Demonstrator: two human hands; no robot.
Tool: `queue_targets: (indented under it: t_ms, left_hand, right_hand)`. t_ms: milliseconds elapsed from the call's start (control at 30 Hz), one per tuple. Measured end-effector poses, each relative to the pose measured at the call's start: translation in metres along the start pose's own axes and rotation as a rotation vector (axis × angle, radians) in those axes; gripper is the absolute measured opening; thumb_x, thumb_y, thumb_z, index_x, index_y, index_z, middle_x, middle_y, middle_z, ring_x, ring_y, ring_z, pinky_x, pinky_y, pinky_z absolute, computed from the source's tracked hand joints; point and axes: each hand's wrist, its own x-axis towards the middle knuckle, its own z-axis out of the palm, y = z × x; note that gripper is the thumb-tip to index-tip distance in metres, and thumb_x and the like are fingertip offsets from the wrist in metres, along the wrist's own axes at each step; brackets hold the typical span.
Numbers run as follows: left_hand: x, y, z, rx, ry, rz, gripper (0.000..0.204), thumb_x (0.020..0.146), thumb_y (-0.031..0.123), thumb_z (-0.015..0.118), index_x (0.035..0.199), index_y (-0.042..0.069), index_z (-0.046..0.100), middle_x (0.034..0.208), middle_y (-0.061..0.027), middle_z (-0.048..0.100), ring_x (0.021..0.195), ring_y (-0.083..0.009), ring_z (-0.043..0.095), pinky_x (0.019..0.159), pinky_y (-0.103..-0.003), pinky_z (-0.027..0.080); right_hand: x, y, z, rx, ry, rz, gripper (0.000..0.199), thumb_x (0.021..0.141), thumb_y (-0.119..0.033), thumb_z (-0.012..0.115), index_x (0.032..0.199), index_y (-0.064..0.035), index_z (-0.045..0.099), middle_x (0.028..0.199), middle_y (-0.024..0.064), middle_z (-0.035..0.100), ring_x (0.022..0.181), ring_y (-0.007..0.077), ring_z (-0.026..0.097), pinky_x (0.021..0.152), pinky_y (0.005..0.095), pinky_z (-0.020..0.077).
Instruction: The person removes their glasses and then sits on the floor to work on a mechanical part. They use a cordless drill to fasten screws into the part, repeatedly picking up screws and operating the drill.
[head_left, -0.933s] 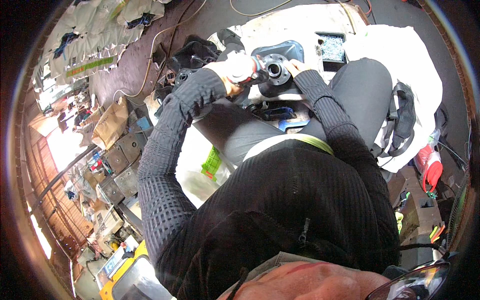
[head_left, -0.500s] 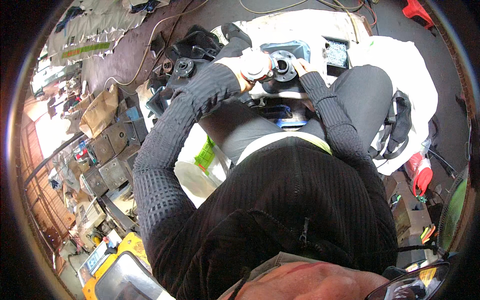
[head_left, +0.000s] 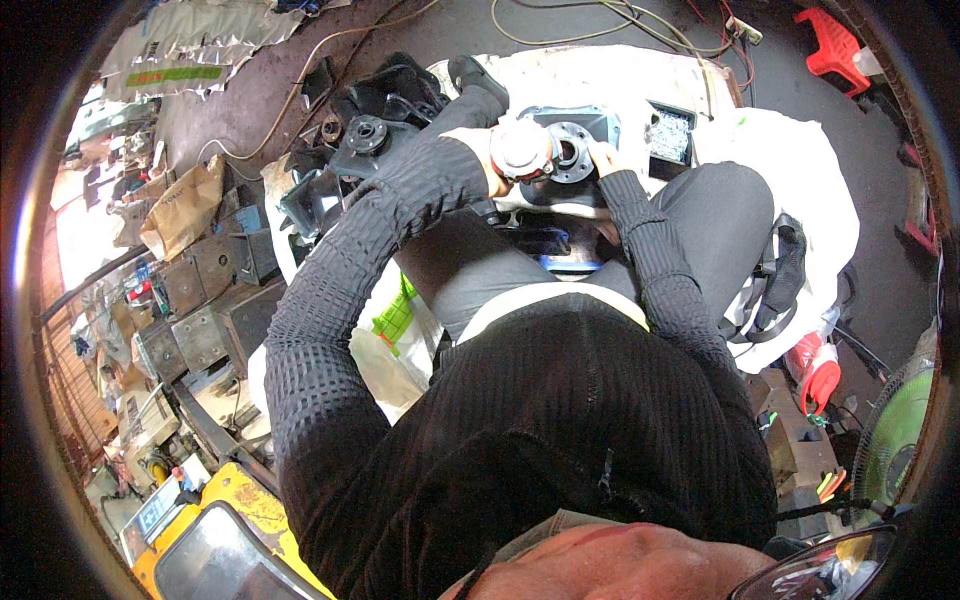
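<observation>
My left hand (head_left: 480, 152) is closed round a whitish, round-headed hand tool (head_left: 522, 148) with red-orange trim; glare washes out its details. The tool's side meets or overlaps the left edge of a black flanged metal part (head_left: 573, 158), which has a central bore and a ring of small holes. With bent fingers my right hand (head_left: 605, 157) grips the right rim of that flange. Behind the flange lies a blue-grey tray-like housing (head_left: 590, 120). Between my knees sits a dark piece with a blue lower edge (head_left: 572, 262).
Another black flanged part (head_left: 366, 136) lies left of my left hand among black castings (head_left: 390, 95). A box of small shiny pieces (head_left: 670, 132) stands right of my right hand on a white cover (head_left: 810, 190). Metal blocks (head_left: 200, 335), a fan (head_left: 900, 420) and a red stool (head_left: 833, 50) surround me.
The whole view has shifted slightly, showing more of the red stool and fan. Both hands keep their holds; the tool and flange stay close together.
</observation>
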Motion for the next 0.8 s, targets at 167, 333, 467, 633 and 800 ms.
queue_targets:
  t_ms: [167, 333, 467, 633, 800]
  left_hand:
    - [0.005, -0.006, 0.009, 0.003, -0.022, -0.03, 0.032, 0.062, 0.021, 0.06, 0.093, 0.011, 0.059, 0.08, -0.0114, 0.062, 0.073, -0.0268, 0.06, 0.064, -0.035, 0.049]
    - [0.007, 0.006, -0.008, -0.025, -0.1, -0.074, 0.038, 0.06, 0.021, 0.06, 0.097, 0.013, 0.058, 0.083, -0.0117, 0.062, 0.076, -0.027, 0.06, 0.065, -0.035, 0.049]
    - [0.01, 0.011, -0.015, 0.027, -0.149, -0.043, 0.039, 0.06, 0.023, 0.06, 0.098, 0.012, 0.059, 0.087, -0.0128, 0.062, 0.078, -0.0276, 0.06, 0.067, -0.035, 0.048]
    - [0.017, 0.019, -0.024, 0.035, -0.22, -0.185, 0.036, 0.06, 0.024, 0.061, 0.093, 0.008, 0.06, 0.085, -0.0142, 0.062, 0.078, -0.0282, 0.06, 0.067, -0.036, 0.048]
    - [0.009, 0.006, 0.015, 0.06, -0.046, -0.072, 0.051, 0.062, 0.024, 0.062, 0.11, 0.012, 0.05, 0.087, -0.0122, 0.062, 0.081, -0.0283, 0.06, 0.07, -0.036, 0.049]
  right_hand:
    - [-0.002, -0.005, -0.001, 0.235, 0.036, 0.143, 0.026, 0.089, -0.019, 0.037, 0.106, -0.0084, 0.053, 0.102, 0.0094, 0.056, 0.093, 0.0238, 0.055, 0.08, 0.0298, 0.0417]
    - [-0.008, -0.02, -0.007, 0.383, 0.139, 0.272, 0.029, 0.089, -0.026, 0.04, 0.1, -0.0045, 0.056, 0.091, 0.0131, 0.06, 0.085, 0.0235, 0.057, 0.076, 0.0298, 0.0423]
    - [-0.007, -0.029, -0.013, 0.392, 0.124, 0.339, 0.03, 0.089, -0.028, 0.04, 0.1, -0.0046, 0.056, 0.087, 0.0133, 0.06, 0.082, 0.0237, 0.057, 0.074, 0.0301, 0.0426]
    - [-0.006, -0.027, -0.006, 0.446, 0.186, 0.308, 0.032, 0.088, -0.03, 0.041, 0.099, -0.0051, 0.057, 0.084, 0.0131, 0.061, 0.078, 0.0225, 0.058, 0.072, 0.0299, 0.0428]
    - [-0.007, -0.028, -0.007, 0.465, 0.192, 0.305, 0.03, 0.087, -0.031, 0.044, 0.096, -0.006, 0.058, 0.082, 0.012, 0.061, 0.077, 0.0203, 0.057, 0.071, 0.0293, 0.0427]
